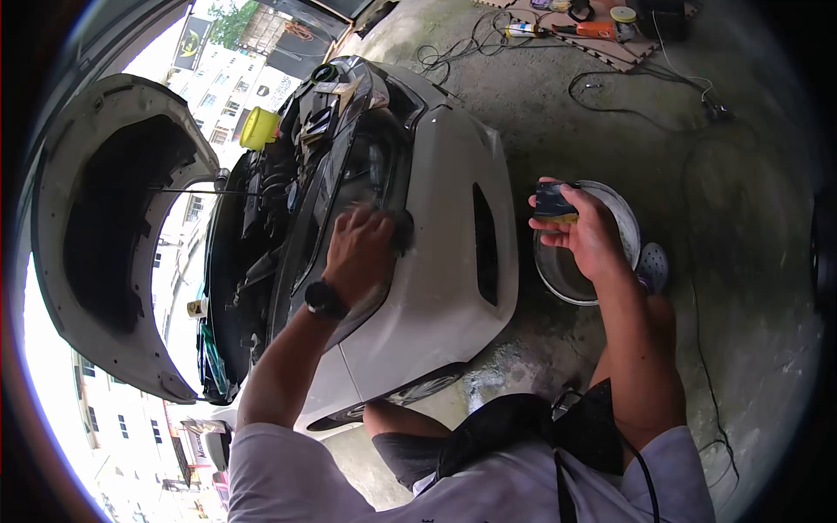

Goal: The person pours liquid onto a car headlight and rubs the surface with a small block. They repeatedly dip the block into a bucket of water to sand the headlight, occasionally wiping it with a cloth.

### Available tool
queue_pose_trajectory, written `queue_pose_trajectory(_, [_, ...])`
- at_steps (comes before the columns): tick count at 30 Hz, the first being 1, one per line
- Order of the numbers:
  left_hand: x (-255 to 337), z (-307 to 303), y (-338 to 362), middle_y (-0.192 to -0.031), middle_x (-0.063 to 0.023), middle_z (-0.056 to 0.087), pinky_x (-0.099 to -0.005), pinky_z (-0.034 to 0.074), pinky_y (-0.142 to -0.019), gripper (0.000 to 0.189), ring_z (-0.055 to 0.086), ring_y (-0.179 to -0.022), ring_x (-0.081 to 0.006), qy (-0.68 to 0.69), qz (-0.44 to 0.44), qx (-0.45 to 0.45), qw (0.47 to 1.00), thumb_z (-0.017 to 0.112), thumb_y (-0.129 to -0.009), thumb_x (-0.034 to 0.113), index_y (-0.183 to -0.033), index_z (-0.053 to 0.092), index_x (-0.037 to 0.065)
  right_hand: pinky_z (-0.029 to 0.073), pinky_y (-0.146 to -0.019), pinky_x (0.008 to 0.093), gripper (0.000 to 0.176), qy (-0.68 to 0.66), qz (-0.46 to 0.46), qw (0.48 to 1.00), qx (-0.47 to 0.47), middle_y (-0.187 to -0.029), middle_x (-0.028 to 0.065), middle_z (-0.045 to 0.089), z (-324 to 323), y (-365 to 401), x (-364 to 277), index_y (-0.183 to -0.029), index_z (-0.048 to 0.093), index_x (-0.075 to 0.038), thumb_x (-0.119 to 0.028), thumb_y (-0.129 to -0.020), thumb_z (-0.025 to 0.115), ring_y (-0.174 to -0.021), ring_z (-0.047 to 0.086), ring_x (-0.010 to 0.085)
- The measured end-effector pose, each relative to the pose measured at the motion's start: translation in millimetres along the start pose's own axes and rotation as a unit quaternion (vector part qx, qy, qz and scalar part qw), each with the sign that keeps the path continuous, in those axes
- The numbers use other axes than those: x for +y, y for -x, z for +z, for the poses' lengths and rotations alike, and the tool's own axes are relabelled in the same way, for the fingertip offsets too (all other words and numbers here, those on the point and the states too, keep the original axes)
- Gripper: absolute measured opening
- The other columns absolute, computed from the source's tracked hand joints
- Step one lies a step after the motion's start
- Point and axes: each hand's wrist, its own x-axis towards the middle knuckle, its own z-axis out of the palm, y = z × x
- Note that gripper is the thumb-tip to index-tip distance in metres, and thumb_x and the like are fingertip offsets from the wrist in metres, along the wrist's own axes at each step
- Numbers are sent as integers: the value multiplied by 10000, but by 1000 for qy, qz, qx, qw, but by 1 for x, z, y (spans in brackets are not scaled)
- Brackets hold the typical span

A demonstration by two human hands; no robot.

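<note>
My left hand (359, 248), with a black watch on its wrist, is pressed over the car's headlight (364, 166). It is slightly blurred. Its fingers close on a dark pad (402, 232), which shows at the hand's right side. Held palm up, my right hand (591, 228) grips a small dark block (554, 201) with a yellowish lower edge between thumb and fingers. Beneath that hand a round bucket (631, 213) stands on the floor. The light-coloured car bumper (440, 235) lies between my two hands.
The raised hood (48, 218) is at the left, beside the open engine bay. A yellow container (259, 129) and small items rest along the car's front. Orange power tool (597, 30), mats and cables lie on the floor at the top; another cable (697, 349) runs down the right.
</note>
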Motion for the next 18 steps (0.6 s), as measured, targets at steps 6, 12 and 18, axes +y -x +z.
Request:
queue_pose_trajectory(6, [-56, 31, -122, -1233, -37, 739, -483, 459, -1016, 486, 646, -1213, -293, -58, -52, -59, 995, 723, -852, 115, -1332, 686, 173, 598, -772, 380, 376, -13, -13, 999, 36, -1226, 96, 765, 0, -4, -3, -1325, 689, -95, -345, -1105, 515, -960, 778, 230])
queue_pose_trajectory(12, [-57, 24, -100, -1404, -20, 686, -469, 461, -1035, 446, 620, -1285, -277, -55, -13, -91, 994, 786, -830, 161, -1268, 785, 243, 606, -770, 366, 301, 34, -36, 998, 37, -1180, 40, 779, 6, -22, 7, -1251, 714, -113, -325, -1059, 622, -979, 759, 183])
queue_pose_trajectory(18, [-16, -32, 8, -1331, -19, 682, -463, 497, -1044, 379, 609, -1305, -247, 13, 12, -79, 997, 890, -755, 318, -1091, 790, 175, 556, -686, 272, 263, 105, -60, 991, 59, -957, -32, 744, 18, -33, 25, -1155, 808, -113, -288, -1034, 654, -817, 654, 72])
